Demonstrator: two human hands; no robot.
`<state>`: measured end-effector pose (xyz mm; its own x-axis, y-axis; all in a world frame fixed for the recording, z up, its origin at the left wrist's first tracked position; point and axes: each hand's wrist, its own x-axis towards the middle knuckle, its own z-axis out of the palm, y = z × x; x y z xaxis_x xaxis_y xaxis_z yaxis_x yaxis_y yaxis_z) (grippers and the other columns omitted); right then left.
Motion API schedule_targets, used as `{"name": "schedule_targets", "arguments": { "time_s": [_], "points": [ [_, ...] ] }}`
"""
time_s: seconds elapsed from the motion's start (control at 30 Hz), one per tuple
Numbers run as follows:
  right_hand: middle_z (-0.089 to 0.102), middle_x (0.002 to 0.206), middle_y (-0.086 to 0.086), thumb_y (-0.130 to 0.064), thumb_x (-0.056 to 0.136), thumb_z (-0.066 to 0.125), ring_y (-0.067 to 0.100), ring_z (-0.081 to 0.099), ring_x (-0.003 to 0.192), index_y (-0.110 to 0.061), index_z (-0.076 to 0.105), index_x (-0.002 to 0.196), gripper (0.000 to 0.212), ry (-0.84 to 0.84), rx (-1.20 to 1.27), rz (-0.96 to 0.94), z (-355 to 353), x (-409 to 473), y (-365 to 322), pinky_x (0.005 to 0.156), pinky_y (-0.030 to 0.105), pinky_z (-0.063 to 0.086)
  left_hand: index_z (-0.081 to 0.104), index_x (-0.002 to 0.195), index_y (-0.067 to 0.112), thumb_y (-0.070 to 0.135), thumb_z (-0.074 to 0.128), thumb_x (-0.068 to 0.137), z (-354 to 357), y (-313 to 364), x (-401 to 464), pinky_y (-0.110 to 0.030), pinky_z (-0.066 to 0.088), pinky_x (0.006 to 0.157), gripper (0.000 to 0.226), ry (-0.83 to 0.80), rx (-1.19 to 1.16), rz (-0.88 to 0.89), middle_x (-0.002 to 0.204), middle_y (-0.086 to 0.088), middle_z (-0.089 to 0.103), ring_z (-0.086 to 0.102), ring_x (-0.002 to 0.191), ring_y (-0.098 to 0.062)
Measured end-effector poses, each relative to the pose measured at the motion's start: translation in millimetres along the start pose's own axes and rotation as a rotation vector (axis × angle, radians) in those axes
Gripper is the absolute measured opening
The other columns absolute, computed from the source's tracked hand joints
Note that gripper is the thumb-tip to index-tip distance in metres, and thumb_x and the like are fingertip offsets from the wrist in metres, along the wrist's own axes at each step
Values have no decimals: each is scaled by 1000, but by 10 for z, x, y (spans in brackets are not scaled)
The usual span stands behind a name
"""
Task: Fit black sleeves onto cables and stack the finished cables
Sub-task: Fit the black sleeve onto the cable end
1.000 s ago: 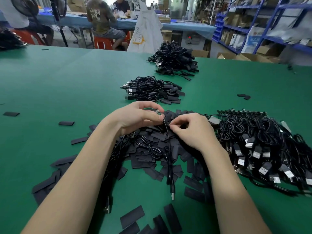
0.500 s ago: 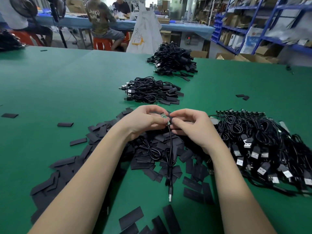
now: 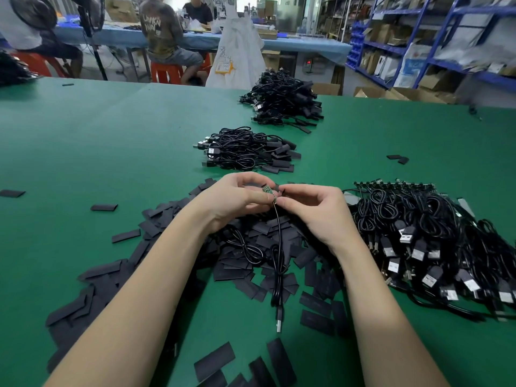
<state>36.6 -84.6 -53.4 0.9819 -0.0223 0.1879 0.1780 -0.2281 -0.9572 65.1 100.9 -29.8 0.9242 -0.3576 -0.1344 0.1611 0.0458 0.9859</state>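
both hands meet above the sleeves. the left hand pinches the small green board at the cable end between thumb and fingers, and the right hand has its fingertips curled in just right of that pinch, at the board's lower end. holding the board up off the heap looks meant to keep the end free so a sleeve can slide on, while the cable hangs straight down from the grip, its plug resting on the table. bare cables lie right of the grip, within easy reach; the done stack sits just beyond it, a bigger pile further off.

whether the right hand holds a sleeve cannot be told; its fingers hide what they pinch. the board itself is small and partly covered.
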Motion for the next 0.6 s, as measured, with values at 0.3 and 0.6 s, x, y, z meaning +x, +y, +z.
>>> {"name": "schedule_targets", "arguments": {
  "time_s": [0.3,0.6],
  "points": [
    [79,92,-9,-23,78,88,8,75,92,-23,83,97,21,27,-25,28,-8,25,85,94,38,58,68,99,7,-3,72,87,9,-12,9,-20,58,75,16,27,34,-4,89,-9,72,71,77,-11],
    [79,92,11,-1,84,77,23,76,89,-6,77,97,14,163,527,143,-81,32,-48,72,22,60,53,108,7,-8,70,87,131,30,6,-34,63,71,31,17,-168,-6,90,-16,74,76,84,-28]
  ]
}}
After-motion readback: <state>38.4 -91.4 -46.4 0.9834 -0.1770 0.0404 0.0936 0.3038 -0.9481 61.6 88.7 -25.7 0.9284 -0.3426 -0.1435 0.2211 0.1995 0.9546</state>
